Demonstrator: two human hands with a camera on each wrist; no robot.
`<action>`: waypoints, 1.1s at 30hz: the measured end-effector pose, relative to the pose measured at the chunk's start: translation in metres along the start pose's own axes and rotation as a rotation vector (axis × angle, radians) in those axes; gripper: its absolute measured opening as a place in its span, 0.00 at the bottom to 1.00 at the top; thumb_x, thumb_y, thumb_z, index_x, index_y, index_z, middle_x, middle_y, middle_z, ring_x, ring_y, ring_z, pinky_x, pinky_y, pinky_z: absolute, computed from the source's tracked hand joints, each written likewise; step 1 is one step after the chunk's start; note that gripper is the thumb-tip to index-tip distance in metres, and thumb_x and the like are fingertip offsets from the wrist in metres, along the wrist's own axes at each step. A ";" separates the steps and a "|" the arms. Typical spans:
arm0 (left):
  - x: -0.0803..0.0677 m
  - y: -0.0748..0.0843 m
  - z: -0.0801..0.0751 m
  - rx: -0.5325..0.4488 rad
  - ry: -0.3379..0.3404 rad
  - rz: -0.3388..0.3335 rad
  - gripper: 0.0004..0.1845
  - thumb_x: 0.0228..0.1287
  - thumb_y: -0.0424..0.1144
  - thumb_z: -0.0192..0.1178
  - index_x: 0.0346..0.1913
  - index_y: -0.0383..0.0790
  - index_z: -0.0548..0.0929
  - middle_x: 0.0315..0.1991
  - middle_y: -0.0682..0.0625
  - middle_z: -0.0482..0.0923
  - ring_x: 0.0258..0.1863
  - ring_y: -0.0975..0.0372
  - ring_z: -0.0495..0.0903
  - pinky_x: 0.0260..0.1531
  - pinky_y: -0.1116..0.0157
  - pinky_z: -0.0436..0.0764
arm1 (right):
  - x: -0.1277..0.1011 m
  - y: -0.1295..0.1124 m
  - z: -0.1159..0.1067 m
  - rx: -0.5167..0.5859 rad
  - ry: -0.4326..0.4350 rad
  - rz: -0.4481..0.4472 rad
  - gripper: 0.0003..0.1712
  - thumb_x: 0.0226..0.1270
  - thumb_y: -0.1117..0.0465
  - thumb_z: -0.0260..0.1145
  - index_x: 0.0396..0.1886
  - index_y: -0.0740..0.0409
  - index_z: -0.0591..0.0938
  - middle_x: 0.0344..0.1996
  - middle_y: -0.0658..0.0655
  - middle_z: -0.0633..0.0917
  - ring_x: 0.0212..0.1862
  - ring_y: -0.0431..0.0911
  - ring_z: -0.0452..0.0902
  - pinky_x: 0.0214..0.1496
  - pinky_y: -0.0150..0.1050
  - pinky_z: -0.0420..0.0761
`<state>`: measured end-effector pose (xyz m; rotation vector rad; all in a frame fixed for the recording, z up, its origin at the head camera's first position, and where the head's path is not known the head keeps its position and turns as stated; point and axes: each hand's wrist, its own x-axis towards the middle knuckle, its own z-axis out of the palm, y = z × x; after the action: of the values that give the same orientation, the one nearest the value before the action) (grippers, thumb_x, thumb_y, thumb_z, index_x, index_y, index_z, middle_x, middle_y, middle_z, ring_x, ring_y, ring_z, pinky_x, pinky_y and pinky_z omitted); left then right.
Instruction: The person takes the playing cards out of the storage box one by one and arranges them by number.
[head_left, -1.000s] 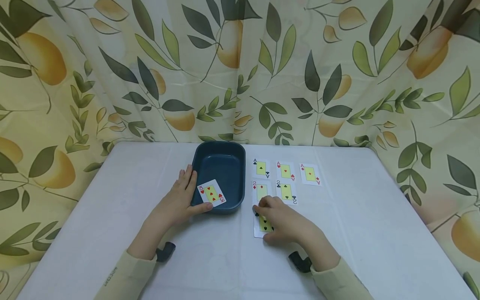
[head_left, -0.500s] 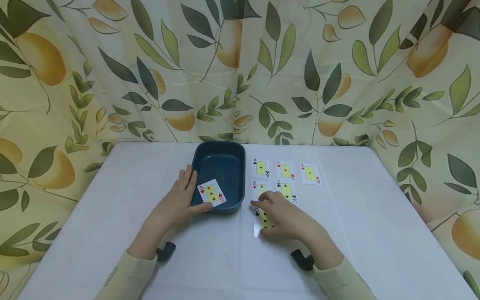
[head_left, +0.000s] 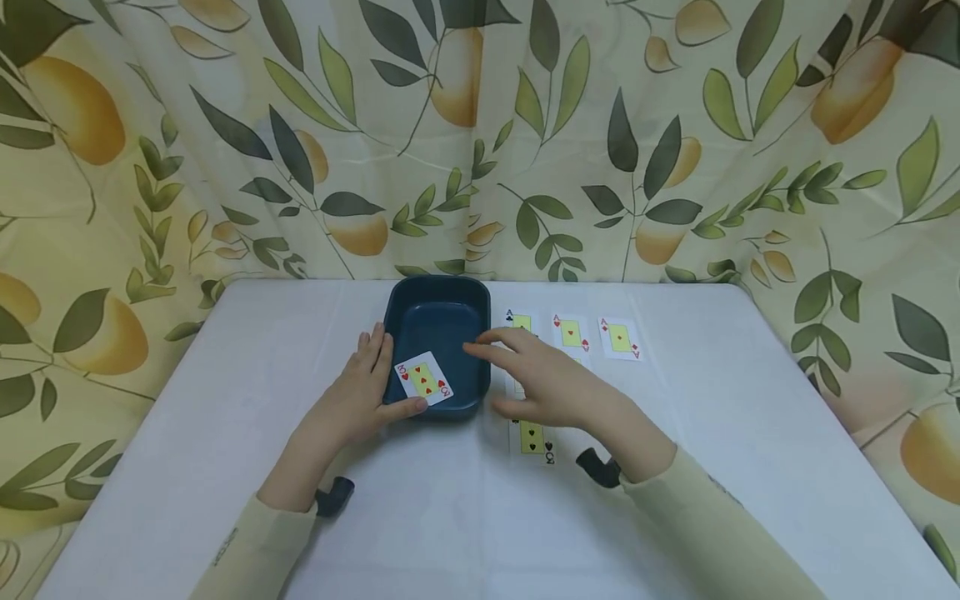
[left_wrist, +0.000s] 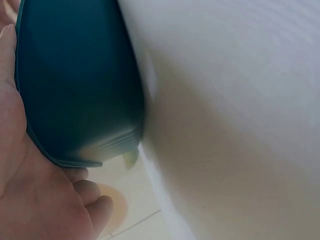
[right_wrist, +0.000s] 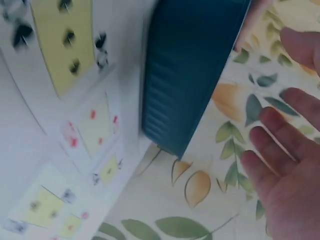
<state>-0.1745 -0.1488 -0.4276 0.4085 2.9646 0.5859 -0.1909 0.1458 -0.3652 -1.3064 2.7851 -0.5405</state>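
Left hand [head_left: 358,398] set flat against the left wall of the dark blue tray [head_left: 438,292], fingers straight along the wall, thumb pressed on the near rim beside the three of hearts [head_left: 423,379]; steadying rather than grasping. That card propped face up across the tray's near left corner, apparently the only one inside, so one card left to lay out by the look of it. Right hand [head_left: 551,383] hovering over the tray's right rim, fingers released and spread, holding nothing. Just beyond it toward the far edge of the bench [head_left: 225,400], a row of aces: clubs [head_left: 519,321], hearts [head_left: 572,332], diamonds [head_left: 619,337]. Second row largely hidden under the right hand. Nearer the front edge, the three of spades [head_left: 532,437] lying flat, seemingly starting a third row. Judged well begun, not finished.
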 end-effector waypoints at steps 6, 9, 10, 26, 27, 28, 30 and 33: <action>0.000 -0.002 -0.001 0.001 0.003 0.011 0.64 0.55 0.75 0.59 0.79 0.33 0.44 0.81 0.41 0.32 0.79 0.43 0.36 0.69 0.38 0.59 | 0.040 0.000 -0.005 -0.104 -0.070 -0.093 0.37 0.64 0.56 0.73 0.72 0.48 0.71 0.68 0.52 0.73 0.69 0.48 0.68 0.68 0.42 0.74; 0.001 -0.004 -0.002 0.010 0.004 0.018 0.64 0.57 0.74 0.59 0.79 0.32 0.44 0.81 0.40 0.32 0.79 0.41 0.36 0.70 0.39 0.58 | 0.059 -0.003 0.002 -0.135 -0.160 -0.108 0.38 0.64 0.57 0.72 0.73 0.48 0.70 0.70 0.52 0.72 0.71 0.47 0.66 0.70 0.42 0.72; 0.001 -0.005 -0.002 0.011 0.002 0.019 0.64 0.57 0.74 0.58 0.79 0.32 0.44 0.81 0.40 0.32 0.79 0.41 0.36 0.70 0.39 0.58 | 0.064 -0.004 0.006 -0.141 -0.195 -0.107 0.39 0.63 0.57 0.73 0.74 0.48 0.70 0.71 0.52 0.71 0.72 0.47 0.65 0.70 0.42 0.71; 0.001 -0.005 0.004 0.005 -0.017 0.029 0.66 0.54 0.80 0.53 0.79 0.33 0.43 0.81 0.42 0.29 0.79 0.43 0.34 0.70 0.39 0.59 | 0.114 0.002 0.057 -0.163 -0.464 -0.008 0.41 0.56 0.54 0.79 0.70 0.42 0.74 0.66 0.51 0.75 0.62 0.45 0.72 0.64 0.42 0.77; 0.001 -0.005 0.004 0.007 -0.015 0.030 0.66 0.54 0.80 0.53 0.79 0.33 0.43 0.81 0.42 0.29 0.79 0.43 0.35 0.70 0.40 0.59 | 0.114 0.003 0.058 -0.162 -0.465 0.008 0.42 0.55 0.53 0.80 0.70 0.41 0.74 0.64 0.51 0.75 0.60 0.45 0.71 0.62 0.41 0.78; 0.001 -0.005 0.004 0.008 -0.013 0.032 0.66 0.53 0.80 0.53 0.79 0.33 0.44 0.81 0.41 0.30 0.79 0.43 0.35 0.70 0.40 0.59 | 0.115 0.004 0.059 -0.160 -0.463 0.026 0.43 0.53 0.51 0.80 0.70 0.40 0.74 0.63 0.51 0.75 0.59 0.45 0.71 0.61 0.41 0.78; 0.002 -0.005 0.004 0.013 -0.005 0.032 0.66 0.53 0.80 0.53 0.79 0.32 0.45 0.81 0.41 0.30 0.79 0.42 0.36 0.70 0.40 0.59 | 0.117 0.005 0.060 -0.150 -0.458 0.060 0.46 0.51 0.48 0.82 0.70 0.39 0.73 0.60 0.51 0.75 0.56 0.45 0.69 0.58 0.40 0.79; 0.001 -0.005 0.001 -0.004 0.002 0.023 0.66 0.54 0.79 0.55 0.79 0.33 0.45 0.81 0.41 0.31 0.79 0.42 0.36 0.70 0.40 0.58 | 0.120 0.007 0.062 -0.137 -0.456 0.094 0.48 0.49 0.45 0.82 0.71 0.40 0.72 0.59 0.53 0.74 0.54 0.46 0.68 0.57 0.41 0.78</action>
<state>-0.1764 -0.1529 -0.4311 0.4432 2.9643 0.5946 -0.2644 0.0415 -0.4101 -1.1366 2.5146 -0.0362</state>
